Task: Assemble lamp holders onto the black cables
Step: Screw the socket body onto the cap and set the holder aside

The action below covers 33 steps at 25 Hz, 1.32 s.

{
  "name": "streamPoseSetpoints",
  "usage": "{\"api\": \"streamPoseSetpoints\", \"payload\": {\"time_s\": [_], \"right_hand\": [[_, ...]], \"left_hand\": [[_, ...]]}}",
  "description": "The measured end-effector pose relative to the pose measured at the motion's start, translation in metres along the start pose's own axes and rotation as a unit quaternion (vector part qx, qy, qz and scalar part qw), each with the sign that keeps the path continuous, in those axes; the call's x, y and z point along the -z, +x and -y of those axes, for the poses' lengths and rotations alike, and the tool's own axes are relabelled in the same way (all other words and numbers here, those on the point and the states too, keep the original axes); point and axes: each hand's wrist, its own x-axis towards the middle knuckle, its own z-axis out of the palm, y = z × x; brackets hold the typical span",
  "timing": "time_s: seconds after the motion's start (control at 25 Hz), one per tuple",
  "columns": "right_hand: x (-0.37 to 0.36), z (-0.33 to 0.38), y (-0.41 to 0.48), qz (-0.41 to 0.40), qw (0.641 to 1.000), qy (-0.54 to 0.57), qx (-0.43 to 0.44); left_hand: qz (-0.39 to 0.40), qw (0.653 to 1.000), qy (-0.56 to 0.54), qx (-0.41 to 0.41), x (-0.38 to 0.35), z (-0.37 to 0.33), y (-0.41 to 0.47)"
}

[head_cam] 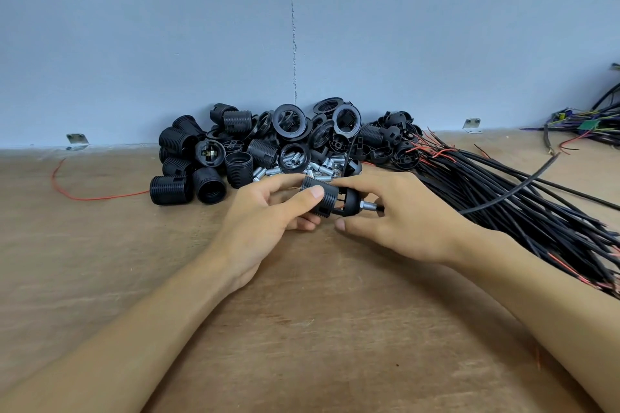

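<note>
1. Black lamp holder [327, 199] hangs over the middle of the wooden table [302, 329] — your left hand [268, 214] curls thumb and fingers round its threaded shell.
2. Your right hand [399, 221] pinches its cap end, the metal nipple [369, 205] pointing toward 3 o'clock.
3. Loose holder parts [255, 147] pile at 12 o'clock of your hands; black cables [523, 208] fan out at 3 o'clock.

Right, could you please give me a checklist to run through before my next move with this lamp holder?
1. Grip of left hand on threaded barrel: ok.
2. Grip of right hand on cap: ok.
3. metal nipple sticking out of cap: ok.
4. Barrel closed against cap: not ok, a gap shows between them.
5. inner wiring fastened: cannot tell, hidden.
</note>
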Motion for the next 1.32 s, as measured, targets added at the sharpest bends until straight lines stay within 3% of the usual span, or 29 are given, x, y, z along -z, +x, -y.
{"api": "streamPoseSetpoints", "payload": {"time_s": [0.44, 0.76, 1.32], "right_hand": [[-0.006, 0.001, -0.005, -0.033, 0.997, 0.055, -0.048], [-0.010, 0.003, -0.007, -0.015, 0.999, 0.012, -0.041], [-0.020, 0.005, -0.009, -0.040, 0.995, 0.082, -0.048]], "left_hand": [[-0.001, 1.000, 0.011, 0.020, -0.002, -0.002, 0.002], [-0.044, 0.998, 0.043, -0.005, -0.005, 0.003, 0.005], [-0.056, 0.986, 0.148, -0.055, -0.006, 0.009, 0.002]]}}
